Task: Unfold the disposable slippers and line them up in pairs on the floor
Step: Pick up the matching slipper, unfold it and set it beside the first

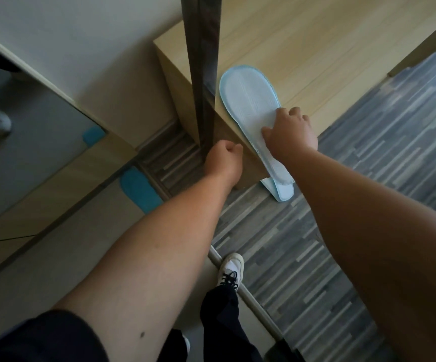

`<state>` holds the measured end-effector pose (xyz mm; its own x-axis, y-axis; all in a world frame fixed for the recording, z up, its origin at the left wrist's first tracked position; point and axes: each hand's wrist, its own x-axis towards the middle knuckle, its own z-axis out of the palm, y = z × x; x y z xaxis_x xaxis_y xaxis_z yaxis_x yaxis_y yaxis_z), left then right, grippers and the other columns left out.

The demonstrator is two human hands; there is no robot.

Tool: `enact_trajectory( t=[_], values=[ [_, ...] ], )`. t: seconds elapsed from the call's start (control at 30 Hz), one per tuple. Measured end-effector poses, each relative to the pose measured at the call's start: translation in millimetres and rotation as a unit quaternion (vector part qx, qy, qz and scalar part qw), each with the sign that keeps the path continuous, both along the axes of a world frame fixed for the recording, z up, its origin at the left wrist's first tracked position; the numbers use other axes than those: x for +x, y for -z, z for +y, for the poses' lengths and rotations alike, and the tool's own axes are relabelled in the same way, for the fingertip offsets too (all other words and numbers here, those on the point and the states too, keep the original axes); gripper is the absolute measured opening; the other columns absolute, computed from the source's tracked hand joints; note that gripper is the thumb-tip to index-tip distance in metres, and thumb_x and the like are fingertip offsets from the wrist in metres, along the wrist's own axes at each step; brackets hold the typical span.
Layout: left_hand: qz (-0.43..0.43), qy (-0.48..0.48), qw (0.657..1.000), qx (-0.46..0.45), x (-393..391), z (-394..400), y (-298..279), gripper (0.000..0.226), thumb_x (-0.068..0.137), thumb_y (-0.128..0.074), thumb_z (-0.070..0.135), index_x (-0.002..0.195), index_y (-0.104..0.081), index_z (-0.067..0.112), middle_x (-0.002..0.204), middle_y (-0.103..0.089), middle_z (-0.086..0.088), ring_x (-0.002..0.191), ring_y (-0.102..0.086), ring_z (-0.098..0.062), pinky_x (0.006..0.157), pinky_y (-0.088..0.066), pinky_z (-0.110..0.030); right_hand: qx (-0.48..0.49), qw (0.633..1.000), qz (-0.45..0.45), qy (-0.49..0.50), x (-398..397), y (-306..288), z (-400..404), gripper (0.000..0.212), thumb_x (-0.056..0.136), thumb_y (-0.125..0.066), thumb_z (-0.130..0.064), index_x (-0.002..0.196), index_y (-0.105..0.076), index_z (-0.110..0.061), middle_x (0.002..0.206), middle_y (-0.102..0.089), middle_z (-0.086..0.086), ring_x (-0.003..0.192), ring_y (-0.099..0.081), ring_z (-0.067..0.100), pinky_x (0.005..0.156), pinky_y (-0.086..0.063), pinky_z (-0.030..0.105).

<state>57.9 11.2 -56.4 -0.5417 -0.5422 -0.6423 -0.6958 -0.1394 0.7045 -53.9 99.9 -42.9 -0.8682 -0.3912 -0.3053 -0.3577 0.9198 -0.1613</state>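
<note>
On top of the low wooden cabinet [303, 48] a flat pale-blue disposable slipper [248, 100] lies sole up, its lower end drooping over the front edge toward the grey plank floor [368, 178]. Right hand [290, 134] rests on it, fingers curling round the edge, starting a grip by the look of it. Left hand [223, 158] is clenched on nothing, beside the mirror frame [202, 74]. Looks featherlight and floppy, so I'd pinch the stitched rim, not the middle.
</note>
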Motion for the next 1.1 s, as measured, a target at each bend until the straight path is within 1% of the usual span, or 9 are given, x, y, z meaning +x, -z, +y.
enact_trajectory(
  t=[0.13,0.37,0.57,0.67,0.77,0.83,0.93,1.03,1.1],
  values=[
    [0.014,-0.043,0.999,-0.003,-3,3,10,0.028,0.093,-0.052,0.032,0.11,-0.061,0.012,0.108,-0.069,-0.012,0.102,-0.064,-0.03,0.092,-0.052,-0.047,-0.039,0.999,-0.008,0.027,-5,4,3,0.055,0.089,-0.059,-0.044,0.133,-0.045,-0.013,0.126,-0.05,0.011,0.112,-0.051,0.033,0.074,-0.042,0.041],
    [0.019,-0.036,0.999,-0.014,-11,1,7,0.025,0.093,-0.054,0.033,0.103,-0.063,0.013,0.102,-0.07,-0.009,0.096,-0.065,-0.028,0.09,-0.053,-0.045,-0.073,0.994,-0.048,0.072,6,0,5,0.061,0.083,-0.068,-0.044,0.129,-0.044,-0.012,0.125,-0.052,0.009,0.11,-0.055,0.031,0.078,-0.045,0.041],
    [0.019,-0.008,0.999,-0.048,8,-2,9,0.019,0.094,-0.053,0.03,0.092,-0.064,0.015,0.088,-0.066,0.0,0.084,-0.062,-0.021,0.075,-0.049,-0.032,-0.107,0.984,-0.073,0.121,37,4,19,0.061,0.082,-0.07,-0.041,0.132,-0.048,-0.014,0.122,-0.059,0.005,0.107,-0.058,0.026,0.075,-0.043,0.035],
    [0.02,0.004,0.998,-0.059,26,-6,12,0.017,0.093,-0.055,0.027,0.089,-0.064,0.013,0.082,-0.064,0.001,0.079,-0.06,-0.02,0.068,-0.046,-0.028,-0.14,0.974,-0.087,0.155,54,3,24,0.049,0.085,-0.067,-0.038,0.128,-0.054,-0.017,0.102,-0.065,-0.002,0.094,-0.059,0.02,0.072,-0.043,0.032],
    [0.021,0.009,0.998,-0.06,50,-12,13,0.015,0.094,-0.054,0.026,0.083,-0.061,0.018,0.076,-0.061,0.006,0.072,-0.056,-0.011,0.056,-0.037,-0.022,-0.191,0.956,-0.114,0.191,72,1,23,0.028,0.086,-0.064,-0.032,0.111,-0.064,-0.019,0.077,-0.059,-0.015,0.079,-0.059,0.014,0.062,-0.041,0.028],
    [0.015,0.01,0.998,-0.057,69,-17,15,0.016,0.095,-0.053,0.027,0.082,-0.06,0.021,0.078,-0.062,0.006,0.074,-0.056,-0.012,0.056,-0.037,-0.023,-0.207,0.947,-0.137,0.201,88,0,20,0.021,0.086,-0.063,-0.032,0.102,-0.066,-0.019,0.079,-0.063,-0.01,0.079,-0.063,0.017,0.064,-0.049,0.032],
    [0.005,0.011,0.998,-0.058,104,-24,21,0.019,0.095,-0.052,0.029,0.077,-0.058,0.026,0.076,-0.061,0.009,0.072,-0.056,-0.009,0.054,-0.036,-0.022,-0.223,0.933,-0.175,0.22,116,4,14,0.018,0.085,-0.066,-0.032,0.097,-0.068,-0.018,0.087,-0.069,-0.001,0.081,-0.066,0.022,0.077,-0.057,0.044],
    [0.001,-0.003,0.998,-0.055,147,-36,26,0.022,0.094,-0.054,0.029,0.072,-0.056,0.026,0.071,-0.06,0.011,0.066,-0.054,-0.005,0.053,-0.036,-0.022,-0.242,0.916,-0.221,0.231,151,12,1,0.006,0.086,-0.068,-0.029,0.085,-0.068,-0.022,0.083,-0.069,0.0,0.076,-0.066,0.019,0.078,-0.058,0.045],
    [-0.01,-0.016,0.998,-0.065,181,-50,29,0.021,0.092,-0.056,0.029,0.072,-0.057,0.025,0.068,-0.059,0.01,0.065,-0.055,-0.011,0.056,-0.037,-0.024,-0.26,0.897,-0.264,0.239,180,17,-16,0.005,0.087,-0.069,-0.025,0.082,-0.067,-0.022,0.084,-0.071,0.003,0.079,-0.067,0.023,0.079,-0.059,0.045]
  ],
)
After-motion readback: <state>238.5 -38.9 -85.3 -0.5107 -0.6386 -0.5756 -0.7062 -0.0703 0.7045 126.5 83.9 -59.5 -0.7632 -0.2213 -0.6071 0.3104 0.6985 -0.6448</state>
